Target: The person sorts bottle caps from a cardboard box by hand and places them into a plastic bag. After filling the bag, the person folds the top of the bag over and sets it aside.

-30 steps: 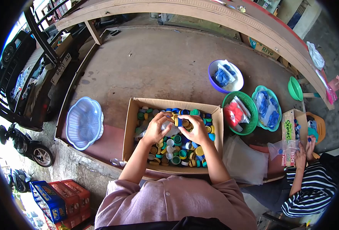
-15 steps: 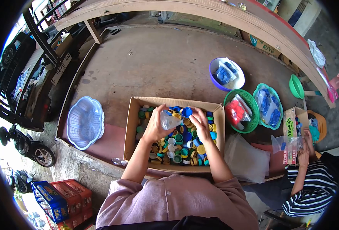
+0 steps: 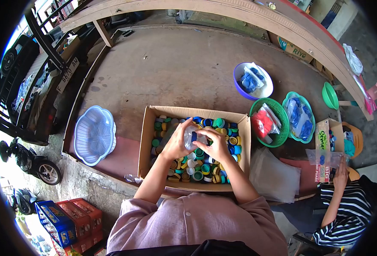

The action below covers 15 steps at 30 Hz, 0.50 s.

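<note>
My left hand (image 3: 175, 144) is closed around a small clear plastic bag (image 3: 189, 138), above a cardboard box (image 3: 143, 147) full of bottle caps (image 3: 197, 175). The fingertips of my right hand (image 3: 215, 146) are pinched at the bag's opening, with a dark blue bottle cap (image 3: 194, 136) between them. Whether the cap is fully inside the bag is hard to tell. Below both hands the loose caps are blue, green, yellow and white.
An empty light-blue basket (image 3: 94, 135) stands left. To the right are a purple bowl (image 3: 236, 86), a green basket (image 3: 278, 138) and a turquoise basket (image 3: 311, 121) with bagged caps. Clear plastic sheets (image 3: 276, 177) lie near a co-worker's hand (image 3: 340, 177) and another box (image 3: 323, 141).
My right hand has moved left and brought the blue cap to the bag in my left hand. The co-worker's hands have shifted around their own bag.
</note>
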Each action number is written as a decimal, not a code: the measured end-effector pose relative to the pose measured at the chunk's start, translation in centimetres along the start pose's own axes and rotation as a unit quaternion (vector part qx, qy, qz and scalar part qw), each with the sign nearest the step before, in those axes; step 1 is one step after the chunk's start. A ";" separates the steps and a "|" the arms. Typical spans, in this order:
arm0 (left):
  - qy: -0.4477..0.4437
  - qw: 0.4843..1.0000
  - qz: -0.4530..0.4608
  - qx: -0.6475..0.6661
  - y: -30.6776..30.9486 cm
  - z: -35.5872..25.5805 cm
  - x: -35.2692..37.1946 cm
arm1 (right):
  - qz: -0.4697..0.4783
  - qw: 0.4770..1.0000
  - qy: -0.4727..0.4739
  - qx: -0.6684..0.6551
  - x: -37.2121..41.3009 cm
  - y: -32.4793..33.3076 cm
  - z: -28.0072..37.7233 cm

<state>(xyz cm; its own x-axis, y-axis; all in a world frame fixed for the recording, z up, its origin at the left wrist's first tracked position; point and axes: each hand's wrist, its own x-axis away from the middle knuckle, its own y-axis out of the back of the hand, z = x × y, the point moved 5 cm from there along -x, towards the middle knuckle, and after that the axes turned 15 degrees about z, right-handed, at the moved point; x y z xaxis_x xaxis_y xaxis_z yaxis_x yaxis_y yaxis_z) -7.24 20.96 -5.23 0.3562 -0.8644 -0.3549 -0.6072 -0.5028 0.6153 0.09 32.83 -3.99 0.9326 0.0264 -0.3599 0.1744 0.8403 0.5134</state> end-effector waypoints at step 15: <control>0.012 0.998 -0.045 -0.046 1.0 0.4 0.0 | -0.010 0.962 0.098 0.255 -0.6 1.2 1.0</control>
<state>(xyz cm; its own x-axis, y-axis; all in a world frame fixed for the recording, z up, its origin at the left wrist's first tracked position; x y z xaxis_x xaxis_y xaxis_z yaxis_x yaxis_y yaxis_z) -8.12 20.43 -4.94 0.4245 -0.8143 -0.3958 -0.5048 -0.5758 0.6432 0.05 33.31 -2.41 0.8586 0.1563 -0.4882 0.3706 0.4687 0.8018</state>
